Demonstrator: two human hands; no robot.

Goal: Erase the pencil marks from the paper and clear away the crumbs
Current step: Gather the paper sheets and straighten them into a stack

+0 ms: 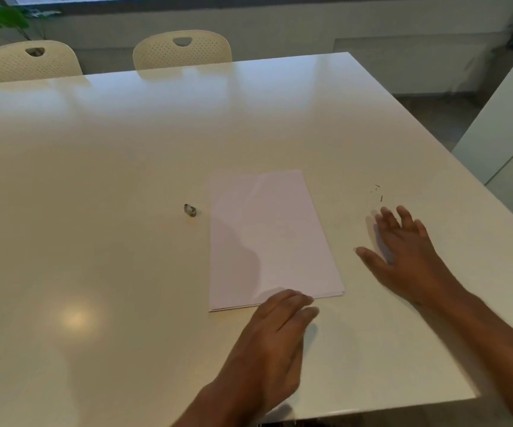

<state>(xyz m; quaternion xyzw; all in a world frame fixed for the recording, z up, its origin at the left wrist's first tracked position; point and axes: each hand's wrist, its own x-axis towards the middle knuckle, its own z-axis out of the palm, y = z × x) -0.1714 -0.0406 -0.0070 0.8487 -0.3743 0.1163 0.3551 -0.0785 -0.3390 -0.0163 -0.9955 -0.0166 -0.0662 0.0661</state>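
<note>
Faintly, crumbs (377, 192) dot table (125, 149) beyond blurred right hand (403, 251).

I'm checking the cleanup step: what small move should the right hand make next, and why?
Probably sweep the open right hand forward and outward across the table, pushing the crumbs toward the edge. They lie just beyond its fingertips, off the paper, which the left hand touches at its near edge.

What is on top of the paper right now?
Only the left hand's fingertips rest on the near edge of the paper. No pencil marks show. The eraser lies left of it, crumbs right, on the table.
</note>
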